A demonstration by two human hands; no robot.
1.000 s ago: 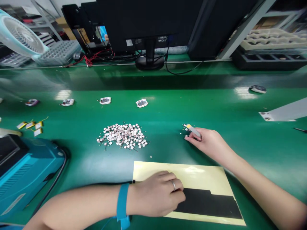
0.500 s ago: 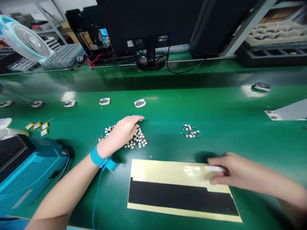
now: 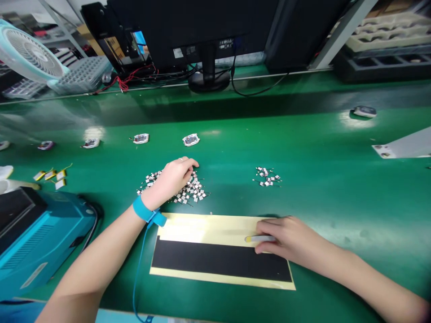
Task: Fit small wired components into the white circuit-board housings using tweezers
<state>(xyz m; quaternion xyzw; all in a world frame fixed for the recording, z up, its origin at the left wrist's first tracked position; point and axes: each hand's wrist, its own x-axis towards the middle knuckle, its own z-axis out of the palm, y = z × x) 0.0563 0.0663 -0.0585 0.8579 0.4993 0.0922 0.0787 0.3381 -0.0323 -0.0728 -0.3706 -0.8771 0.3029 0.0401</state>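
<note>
Yellow backing sheet (image 3: 202,226) with a black strip (image 3: 218,262) is lying crosswise near the bench edge, its long axis running left to right. A slim yellow-tipped tool (image 3: 259,239) is being pinched in the right hand (image 3: 286,240), which is resting on the sheet's right part, the tip pointing left along that axis. The large pile of small metal parts (image 3: 188,190), beyond the sheet's left end, is being covered by the left hand (image 3: 171,177), fingers curled down; whether anything is gripped cannot be told. A smaller pile (image 3: 267,176) is lying apart, beyond the right hand.
</note>
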